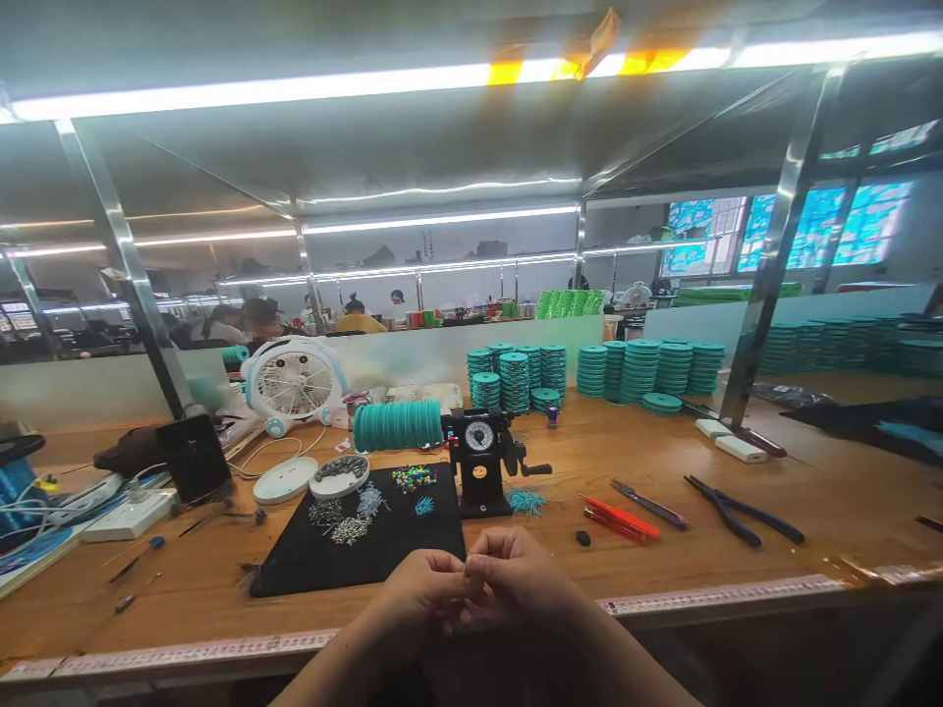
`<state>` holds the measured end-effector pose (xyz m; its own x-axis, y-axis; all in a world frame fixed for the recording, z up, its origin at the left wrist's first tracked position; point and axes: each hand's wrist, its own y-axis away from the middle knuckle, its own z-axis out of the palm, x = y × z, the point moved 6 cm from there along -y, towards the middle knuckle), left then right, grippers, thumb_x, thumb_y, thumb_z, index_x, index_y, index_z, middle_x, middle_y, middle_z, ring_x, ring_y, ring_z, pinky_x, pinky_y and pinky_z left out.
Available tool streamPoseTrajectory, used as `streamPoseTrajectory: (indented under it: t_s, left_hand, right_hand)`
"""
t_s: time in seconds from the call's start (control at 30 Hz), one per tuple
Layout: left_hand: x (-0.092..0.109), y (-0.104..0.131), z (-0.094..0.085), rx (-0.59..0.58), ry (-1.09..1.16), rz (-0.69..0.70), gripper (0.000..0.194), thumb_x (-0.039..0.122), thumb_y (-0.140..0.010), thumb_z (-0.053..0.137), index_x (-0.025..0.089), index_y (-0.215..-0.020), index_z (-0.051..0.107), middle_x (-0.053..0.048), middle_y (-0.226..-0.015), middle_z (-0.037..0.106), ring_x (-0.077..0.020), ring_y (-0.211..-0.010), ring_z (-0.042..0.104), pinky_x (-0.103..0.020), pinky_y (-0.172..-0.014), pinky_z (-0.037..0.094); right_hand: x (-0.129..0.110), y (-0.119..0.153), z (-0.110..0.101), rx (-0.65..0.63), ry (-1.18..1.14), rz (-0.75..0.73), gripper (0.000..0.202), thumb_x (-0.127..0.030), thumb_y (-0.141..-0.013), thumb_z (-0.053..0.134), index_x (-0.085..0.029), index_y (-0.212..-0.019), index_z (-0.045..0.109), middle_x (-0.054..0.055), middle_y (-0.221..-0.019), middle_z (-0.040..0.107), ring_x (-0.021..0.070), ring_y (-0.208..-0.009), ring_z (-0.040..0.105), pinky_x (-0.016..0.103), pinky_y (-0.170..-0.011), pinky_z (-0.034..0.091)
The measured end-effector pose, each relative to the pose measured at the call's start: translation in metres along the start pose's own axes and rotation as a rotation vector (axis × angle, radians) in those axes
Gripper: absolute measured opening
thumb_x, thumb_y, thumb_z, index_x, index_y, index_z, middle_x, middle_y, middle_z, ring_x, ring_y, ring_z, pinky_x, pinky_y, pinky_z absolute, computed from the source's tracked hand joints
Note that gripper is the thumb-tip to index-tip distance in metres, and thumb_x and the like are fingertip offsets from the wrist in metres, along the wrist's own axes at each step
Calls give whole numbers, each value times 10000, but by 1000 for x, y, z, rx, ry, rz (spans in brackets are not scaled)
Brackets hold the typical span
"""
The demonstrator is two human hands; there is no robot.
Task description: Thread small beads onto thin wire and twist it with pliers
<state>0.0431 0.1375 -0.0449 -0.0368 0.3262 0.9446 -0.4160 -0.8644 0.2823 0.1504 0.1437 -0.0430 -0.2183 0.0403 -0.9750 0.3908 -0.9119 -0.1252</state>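
My left hand [429, 589] and my right hand [514, 571] meet fingertip to fingertip over the bench's front edge. Both are pinched closed; whatever sits between the fingers is too small to make out. Just beyond lies a black mat [398, 548] bearing small heaps of metal parts [350, 530], clear pieces [370, 499], coloured beads [415, 478] and teal bits [424, 506]. A round white dish [340, 488] of dark grey pieces rests at the mat's back corner. Behind my hands stands a black hand-cranked winder [480, 462] with a dial, carrying a row of teal spools [398, 425].
Right of the winder lie pliers [737, 511], a craft knife [648, 504], a red tool [623, 520] and a black lump [582, 538]. Teal spool stacks [640, 371] line the back. At left are a white fan [295, 383], a phone [193, 459] and a power strip [133, 516].
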Motion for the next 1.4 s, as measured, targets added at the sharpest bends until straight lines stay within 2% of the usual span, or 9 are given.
streamPoseTrajectory:
  t_s: [0.23, 0.4, 0.6, 0.77, 0.9, 1.03, 1.13, 1.23, 1.4]
  left_hand:
    - [-4, 4, -6, -36, 16, 11, 318, 323, -520, 818, 143, -564, 560, -45, -575, 656, -98, -406, 538, -184, -337, 295]
    - [-3, 12, -11, -63, 17, 9, 257, 290, -575, 790, 137, -633, 592, -40, -578, 653, -118, -451, 571, -185, -359, 364]
    - [-1, 12, -12, -100, 5, -2, 248, 296, -614, 776, 105, -685, 636, -60, -641, 657, -111, -488, 582, -168, -356, 391]
    - [-6, 7, -12, -116, -16, 9, 270, 332, -665, 751, 94, -677, 623, -81, -581, 654, -100, -442, 560, -165, -368, 393]
    - [-7, 9, -12, -129, -20, 20, 275, 306, -591, 795, 119, -629, 598, -72, -551, 657, -121, -453, 576, -179, -394, 400]
    - [9, 19, -31, 103, 45, 155, 256, 342, -595, 790, 143, -630, 633, 7, -493, 598, -74, -417, 490, -159, -389, 323]
    - [29, 31, -42, 319, -45, 334, 201, 325, -614, 780, 144, -639, 695, -27, -729, 687, -26, -401, 410, -172, -411, 319]
    - [37, 35, -32, 320, -211, 339, 174, 319, -621, 759, 148, -627, 727, -94, -1099, 663, -43, -428, 452, -203, -397, 333]
    - [37, 31, -14, 301, -199, 371, 113, 270, -612, 756, 158, -614, 743, -83, -785, 719, -186, -713, 596, -234, -603, 442]
  right_hand:
    - [7, -5, 5, 45, -76, 31, 401, -509, -616, 741, -155, -633, 553, -11, -583, 585, 106, -520, 499, 224, -510, 373]
    - [12, -7, 8, 105, -101, 40, 430, -552, -634, 716, -172, -654, 516, -90, -465, 419, 52, -405, 312, 195, -423, 248]
    - [10, -4, 13, 69, -31, 45, 403, -508, -614, 739, -154, -636, 547, -22, -548, 559, 87, -470, 449, 212, -465, 300]
    - [8, -2, 17, 56, 34, 53, 390, -515, -626, 708, -162, -644, 544, -40, -500, 519, 87, -439, 423, 214, -449, 285]
    - [3, -3, 12, 150, 91, 11, 374, -518, -652, 662, -175, -629, 516, -57, -515, 457, 83, -465, 375, 219, -467, 274]
    - [0, -4, 12, 207, 200, -21, 261, -391, -697, 652, -163, -608, 559, -49, -530, 450, 93, -516, 362, 229, -500, 268]
    - [-1, -4, 18, 191, 285, -15, 172, -258, -679, 663, -157, -562, 586, -45, -508, 451, 101, -518, 375, 232, -492, 258]
    - [-4, -4, 27, 144, 322, -25, 154, -192, -685, 632, -154, -537, 613, -44, -489, 464, 99, -501, 378, 225, -471, 244]
    - [-15, -2, 42, 34, 304, -109, 202, -253, -784, 561, -169, -658, 693, -23, -579, 601, 130, -555, 499, 222, -511, 329]
